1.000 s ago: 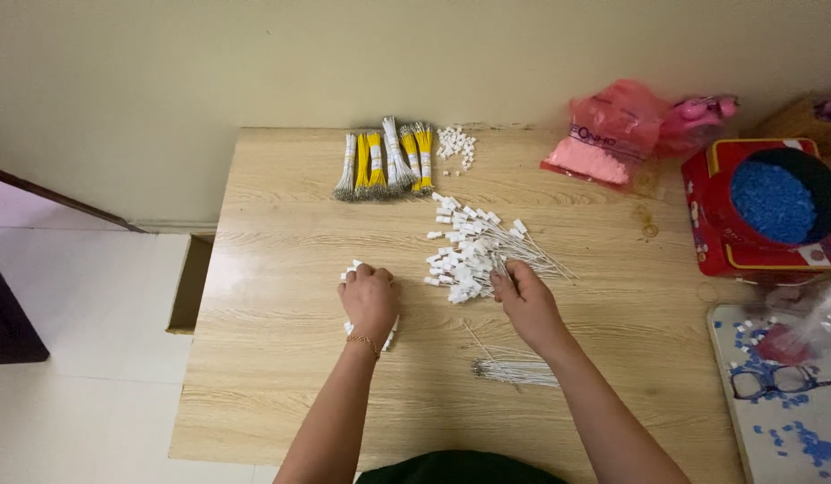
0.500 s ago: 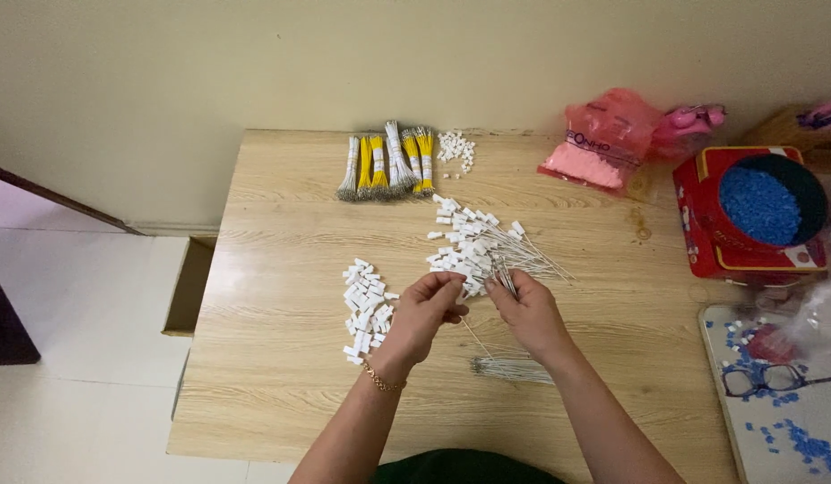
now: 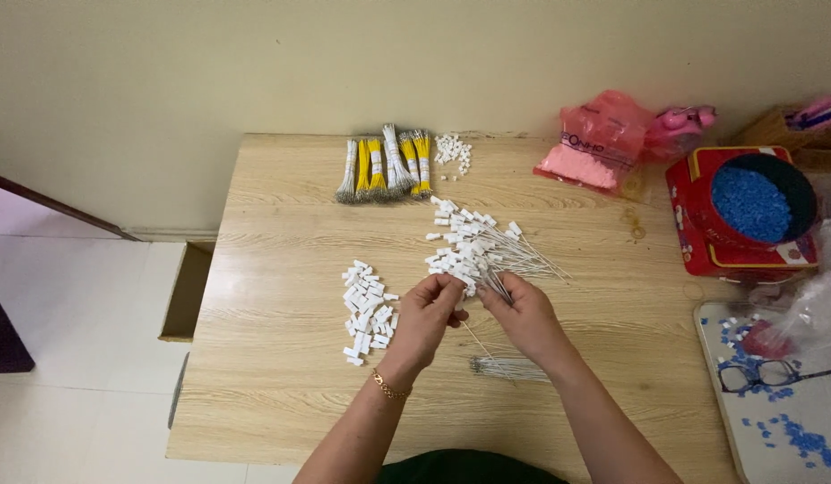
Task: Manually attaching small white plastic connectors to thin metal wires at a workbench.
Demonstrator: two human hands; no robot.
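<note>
My left hand (image 3: 429, 315) and my right hand (image 3: 523, 314) meet over the middle of a wooden table (image 3: 281, 224). The left fingers pinch a small white connector, and the right fingers hold a thin grey wire that trails down toward me. Just beyond the hands lies a heap of wires with white connectors fitted (image 3: 473, 246). A pile of loose white connectors (image 3: 366, 312) sits left of my left hand. A small bundle of bare grey wires (image 3: 509, 367) lies near my right wrist.
At the table's back edge lie yellow and grey wire bundles (image 3: 384, 166) and a few white connectors (image 3: 453, 151). A pink plastic bag (image 3: 599, 143) and a red tin of blue pieces (image 3: 747, 211) stand at right. Glasses (image 3: 774, 375) rest on a white tray.
My left hand left the loose connector pile and moved right to meet my right hand. Both hands now work together in front of the heap of fitted wires.
</note>
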